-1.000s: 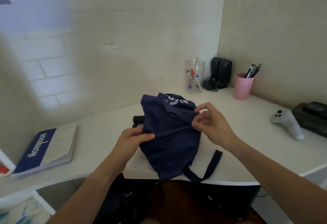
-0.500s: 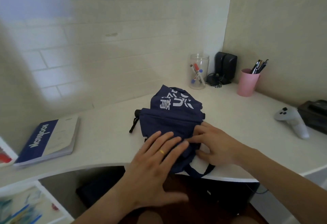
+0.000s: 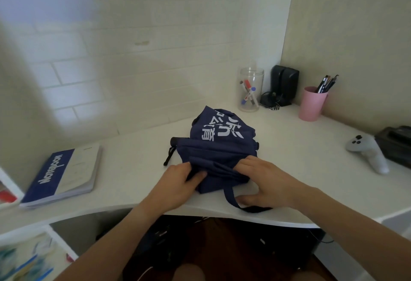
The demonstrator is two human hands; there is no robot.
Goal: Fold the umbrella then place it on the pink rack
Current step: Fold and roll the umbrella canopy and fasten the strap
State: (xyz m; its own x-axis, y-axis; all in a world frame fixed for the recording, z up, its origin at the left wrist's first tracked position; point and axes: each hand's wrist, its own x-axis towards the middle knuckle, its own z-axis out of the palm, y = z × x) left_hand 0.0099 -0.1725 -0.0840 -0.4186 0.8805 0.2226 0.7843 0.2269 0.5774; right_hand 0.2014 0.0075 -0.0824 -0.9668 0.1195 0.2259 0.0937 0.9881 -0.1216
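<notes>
Clear plastic jar, cylindrical, at back of white desk: a few markers inside, red and blue caps. Pink cup, smooth, tapered, just right of black speakers: pens and pencils standing upright.

Navy umbrella collapsed, lying on desk near front edge; soft crumpled fabric, white printed characters on top panel, black handle end poking out at left with wrist loop. Fabric strap trailing from near side toward desk edge.

Left hand gripping bunched fabric at near left corner, fingers curled into folds. Right hand grasping fabric at near right, thumb down by strap.

Blue-and-white notebook flat at left. White game controller at right, moulded plastic.
</notes>
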